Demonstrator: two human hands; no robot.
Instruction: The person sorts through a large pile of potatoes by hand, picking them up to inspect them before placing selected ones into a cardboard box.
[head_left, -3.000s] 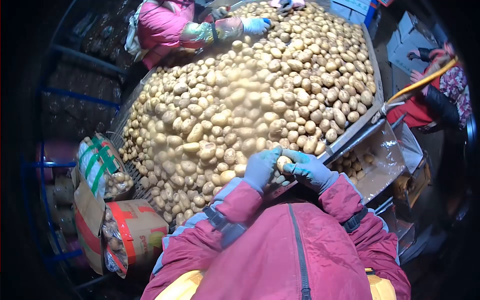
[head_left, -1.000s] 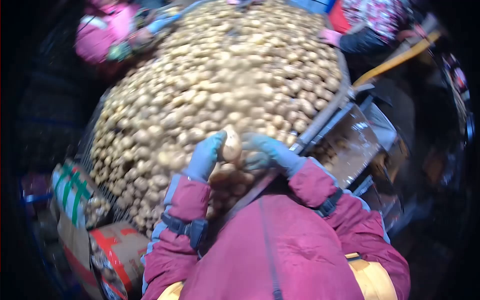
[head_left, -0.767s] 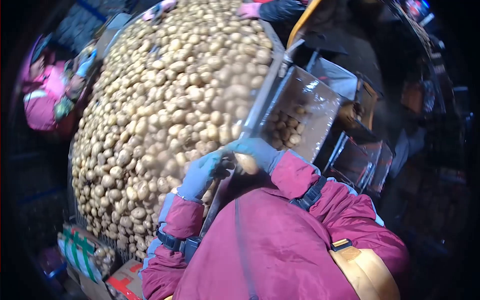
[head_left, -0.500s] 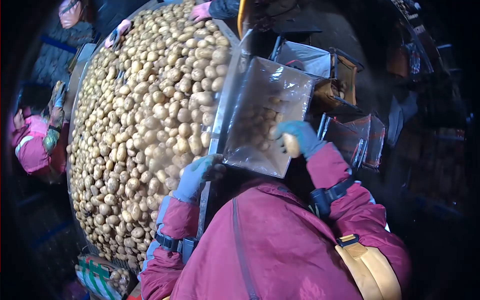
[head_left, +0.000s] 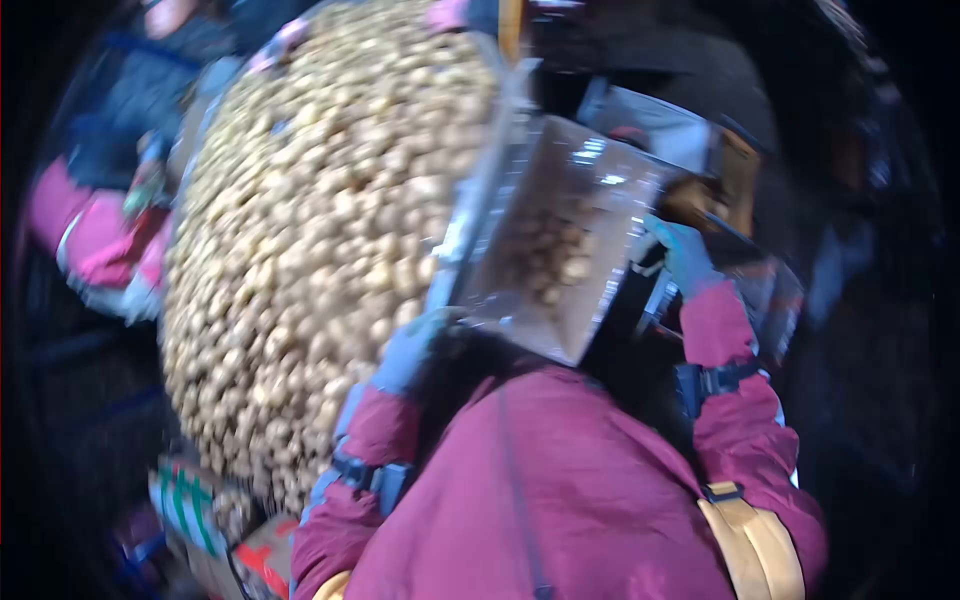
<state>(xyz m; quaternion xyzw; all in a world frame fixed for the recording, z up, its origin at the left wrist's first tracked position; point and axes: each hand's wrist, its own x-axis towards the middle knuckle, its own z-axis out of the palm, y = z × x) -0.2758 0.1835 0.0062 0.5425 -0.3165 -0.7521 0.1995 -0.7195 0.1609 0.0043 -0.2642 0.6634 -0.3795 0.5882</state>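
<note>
A box with a clear plastic liner [head_left: 622, 185] tilts beside the sorting table, with a pile of potatoes [head_left: 550, 255] inside it. My right hand [head_left: 683, 258], in a blue-grey glove, is at the box's right side, fingers apart close to the liner's edge; no potato shows in it. My left hand [head_left: 408, 352], gloved the same way, is by the table's metal edge at the box's near left corner. Motion blur smears its fingers, so I cannot tell whether they grip the liner. Loose potatoes [head_left: 320, 220] cover the table to the left.
Beyond my right hand stand a white-lined box [head_left: 665, 130], a brown box [head_left: 738, 180] and a clear plastic-lined one [head_left: 765, 300]. A co-worker in a pink jacket [head_left: 105, 235] is across the table. Another person's pink glove [head_left: 447, 14] is at the far end.
My right hand has moved right, from over the box to its side, and the potato it held is gone from it. The whole view has shifted and blurred.
</note>
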